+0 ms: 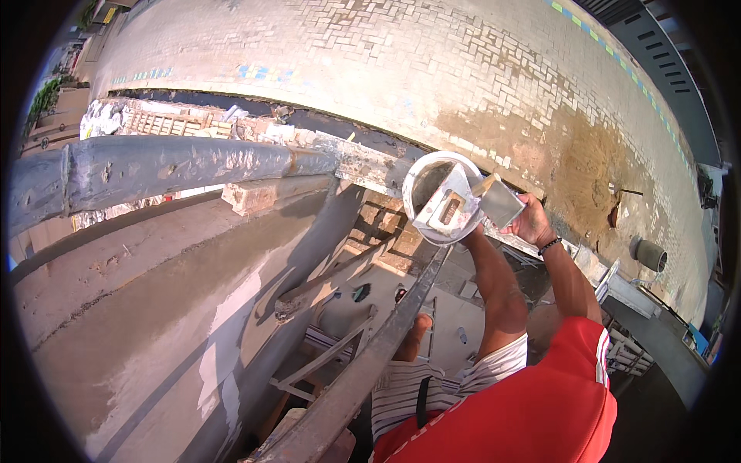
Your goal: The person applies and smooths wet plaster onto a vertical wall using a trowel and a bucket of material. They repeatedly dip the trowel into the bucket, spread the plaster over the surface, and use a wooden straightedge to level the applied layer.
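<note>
A person's right hand (531,221) clasps a flat metal blade (502,204) at the right side of a round white bucket (425,184), a smeared hand tool (450,207) inside it. The left hand is out of view.

Paving (255,46) is bleached by strong sunlight; crisp shadows are cast across the plaster (147,339). Straight edges are bent by the fisheye lens; the corners are blacked out.

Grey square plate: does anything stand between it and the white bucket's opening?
Yes: in this view a white tool overlaps much of the bucket's opening, beside the plate that the right hand holds. The opening's upper left looks unobstructed.
</note>
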`<state>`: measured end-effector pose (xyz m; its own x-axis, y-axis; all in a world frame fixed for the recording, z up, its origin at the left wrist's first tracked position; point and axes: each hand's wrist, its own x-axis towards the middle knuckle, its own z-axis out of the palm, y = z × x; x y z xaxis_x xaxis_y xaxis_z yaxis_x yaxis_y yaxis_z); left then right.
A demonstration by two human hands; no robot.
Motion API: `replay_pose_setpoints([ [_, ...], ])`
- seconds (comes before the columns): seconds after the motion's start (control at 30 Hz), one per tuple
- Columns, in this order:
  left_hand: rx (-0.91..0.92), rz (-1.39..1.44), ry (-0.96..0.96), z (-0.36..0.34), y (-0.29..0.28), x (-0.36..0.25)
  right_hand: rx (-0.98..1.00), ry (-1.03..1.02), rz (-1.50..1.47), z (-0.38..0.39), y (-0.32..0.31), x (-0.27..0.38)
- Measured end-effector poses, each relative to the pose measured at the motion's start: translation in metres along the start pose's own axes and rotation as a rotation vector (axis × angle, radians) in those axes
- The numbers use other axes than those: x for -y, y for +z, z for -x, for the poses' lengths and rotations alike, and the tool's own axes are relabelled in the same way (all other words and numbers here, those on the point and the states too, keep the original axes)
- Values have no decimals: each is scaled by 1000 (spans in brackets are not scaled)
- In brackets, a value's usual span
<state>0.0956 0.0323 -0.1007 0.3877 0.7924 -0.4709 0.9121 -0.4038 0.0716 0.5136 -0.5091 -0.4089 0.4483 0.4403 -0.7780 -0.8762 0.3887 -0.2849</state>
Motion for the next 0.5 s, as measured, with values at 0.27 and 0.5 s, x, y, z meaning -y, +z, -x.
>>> replay_pose_setpoints([
  [0.27, -15, 5, 78, 65, -41, 87, 364, -114, 195, 163, 269, -1],
  [0.5, 66, 21, 118, 82, -63, 120, 1270, -137, 834, 277, 423, -66],
])
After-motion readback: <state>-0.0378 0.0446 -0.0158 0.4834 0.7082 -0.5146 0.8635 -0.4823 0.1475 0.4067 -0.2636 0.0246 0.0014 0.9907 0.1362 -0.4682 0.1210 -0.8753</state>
